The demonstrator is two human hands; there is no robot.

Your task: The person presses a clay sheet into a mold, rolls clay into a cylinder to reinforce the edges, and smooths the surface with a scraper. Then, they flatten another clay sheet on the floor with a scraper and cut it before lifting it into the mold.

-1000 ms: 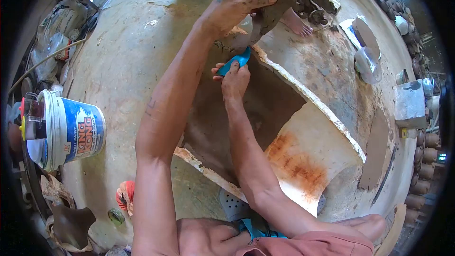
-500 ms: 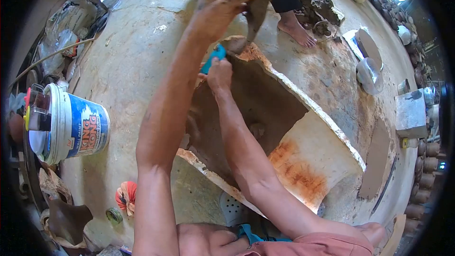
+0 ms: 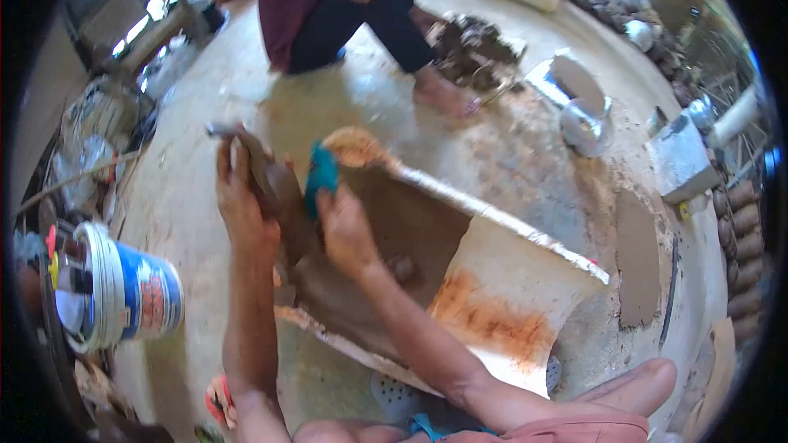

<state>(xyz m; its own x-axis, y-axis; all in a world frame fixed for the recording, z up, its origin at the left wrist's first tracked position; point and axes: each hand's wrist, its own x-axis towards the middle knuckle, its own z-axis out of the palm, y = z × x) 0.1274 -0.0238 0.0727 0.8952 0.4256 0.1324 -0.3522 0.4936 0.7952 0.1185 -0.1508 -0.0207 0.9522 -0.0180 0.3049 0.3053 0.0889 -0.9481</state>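
My left hand (image 3: pixel 248 212) is closed on a flat, dark grey-brown slab of wet clay (image 3: pixel 285 197), raised at the far left end of a mold. A greyish tip at the slab's upper end is too blurred to name. In my right hand (image 3: pixel 349 234) is a teal piece (image 3: pixel 322 179), held up beside the clay; its exact kind does not show. Below both hands lies the large curved white mold (image 3: pixel 509 275), stained orange and lined with dark clay (image 3: pixel 419 230) over its far left part. A small lump rests inside on the lining.
A paint bucket (image 3: pixel 148 295) stands at left. Beyond the mold sits another person (image 3: pixel 300 0), near a heap of clay scraps (image 3: pixel 480 49). On the right are a clay slab (image 3: pixel 638 262) on the floor and a grey block (image 3: pixel 685 156). A red-orange cloth bundle (image 3: pixel 218 400) lies near my left forearm.
My view has tilted up and shifted, showing more of the seated person. My left hand has come down with the clay slab, from above the mold's far end to its left side.
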